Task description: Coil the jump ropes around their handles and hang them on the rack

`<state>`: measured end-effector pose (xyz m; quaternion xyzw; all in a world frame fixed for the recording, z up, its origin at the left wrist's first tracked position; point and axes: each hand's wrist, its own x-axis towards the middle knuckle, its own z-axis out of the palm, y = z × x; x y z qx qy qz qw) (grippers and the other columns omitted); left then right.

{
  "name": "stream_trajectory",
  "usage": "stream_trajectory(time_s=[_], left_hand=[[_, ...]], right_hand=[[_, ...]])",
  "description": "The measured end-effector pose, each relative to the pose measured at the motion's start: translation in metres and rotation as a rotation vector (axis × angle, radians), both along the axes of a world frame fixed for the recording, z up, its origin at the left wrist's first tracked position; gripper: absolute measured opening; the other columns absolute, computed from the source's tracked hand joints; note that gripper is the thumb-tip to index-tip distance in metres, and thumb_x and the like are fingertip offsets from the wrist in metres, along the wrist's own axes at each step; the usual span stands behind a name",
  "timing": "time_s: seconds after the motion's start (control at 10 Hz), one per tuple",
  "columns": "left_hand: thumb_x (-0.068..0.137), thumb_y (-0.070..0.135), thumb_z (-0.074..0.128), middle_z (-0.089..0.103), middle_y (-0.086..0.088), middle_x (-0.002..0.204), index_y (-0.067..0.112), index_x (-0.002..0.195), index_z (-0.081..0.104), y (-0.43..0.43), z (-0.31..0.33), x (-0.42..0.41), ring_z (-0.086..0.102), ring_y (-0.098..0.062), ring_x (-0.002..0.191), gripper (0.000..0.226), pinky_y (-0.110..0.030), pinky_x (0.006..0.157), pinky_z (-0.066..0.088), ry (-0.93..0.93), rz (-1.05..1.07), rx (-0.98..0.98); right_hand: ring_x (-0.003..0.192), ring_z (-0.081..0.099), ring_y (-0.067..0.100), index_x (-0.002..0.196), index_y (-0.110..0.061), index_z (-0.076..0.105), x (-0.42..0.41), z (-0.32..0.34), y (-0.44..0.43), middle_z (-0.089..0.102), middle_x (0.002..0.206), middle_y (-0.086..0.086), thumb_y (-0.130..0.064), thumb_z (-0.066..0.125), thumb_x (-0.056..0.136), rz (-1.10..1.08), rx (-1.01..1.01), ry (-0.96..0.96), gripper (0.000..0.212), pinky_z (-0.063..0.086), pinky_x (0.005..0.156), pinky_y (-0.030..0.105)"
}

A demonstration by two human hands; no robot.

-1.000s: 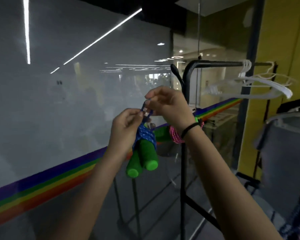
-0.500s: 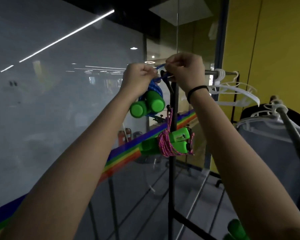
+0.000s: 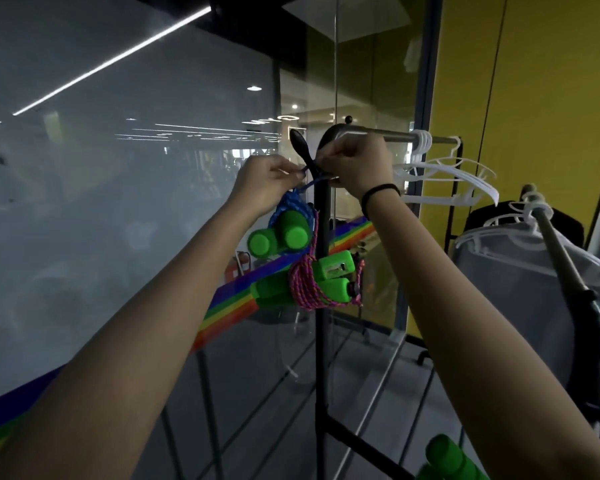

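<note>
Fingers (image 3: 293, 172) of the left hand (image 3: 264, 185) pinch a thin blue cord loop (image 3: 309, 184) just left of the black metal rack post (image 3: 323, 271); fingers of the right hand (image 3: 355, 164) are clenched on the same loop where it meets the post, directly below the black spoon-shaped hook (image 3: 300, 148). Whether the loop already rests over the hook cannot be told, because the right hand covers that junction.

Blue braided jump rope (image 3: 293, 206): coiled tightly around its pair of bright green foam handles (image 3: 279, 235), whose round ends face the camera. The bundle hangs from the loop, beneath the left hand and just beside the post.

Pink-and-purple braided jump rope (image 3: 303, 285): wound around its own two green handles, lying roughly level against the post, below the blue bundle. One strand rises from it toward the hook; its upper end is lost behind the blue bundle.

Further green foam handles (image 3: 445, 459) show at the lower edge, cut off by the frame.

White plastic hangers (image 3: 444, 174) hang on the rack's horizontal silver rail (image 3: 388, 136), right of the right hand. A black band (image 3: 378, 192) circles the right wrist. A frosted glass wall with a rainbow stripe (image 3: 229, 306) fills the left; reflections on it are too faint to read.
</note>
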<state>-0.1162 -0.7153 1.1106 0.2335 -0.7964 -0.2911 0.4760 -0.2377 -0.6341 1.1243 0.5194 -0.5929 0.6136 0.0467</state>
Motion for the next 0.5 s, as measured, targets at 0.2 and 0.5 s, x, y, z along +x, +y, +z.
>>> stream_trajectory(time_s=[0.2,0.5], left_hand=[[0.081,0.01,0.069,0.068,-0.011,0.091,0.007,0.097,0.069,-0.005,-0.012,-0.003,0.064,-0.015,0.078,0.016,-0.031,0.087,0.051,-0.01,-0.046,0.025],[0.081,0.004,0.067,0.068,-0.01,0.097,0.002,0.105,0.068,0.001,-0.016,0.006,0.062,-0.002,0.072,0.023,-0.003,0.062,0.046,-0.006,-0.045,0.076]], right_hand=[[0.08,0.068,0.023,0.072,-0.016,0.065,-0.001,-0.013,-0.003,0.065,0.072,-0.003,-0.012,0.063,0.082,-0.042,-0.016,0.023,0.012,0.058,0.074,0.044],[0.08,0.063,0.017,0.084,-0.014,0.063,0.002,-0.019,-0.002,0.062,0.079,-0.003,-0.008,0.063,0.08,-0.067,-0.042,0.02,0.007,0.056,0.073,0.034]])
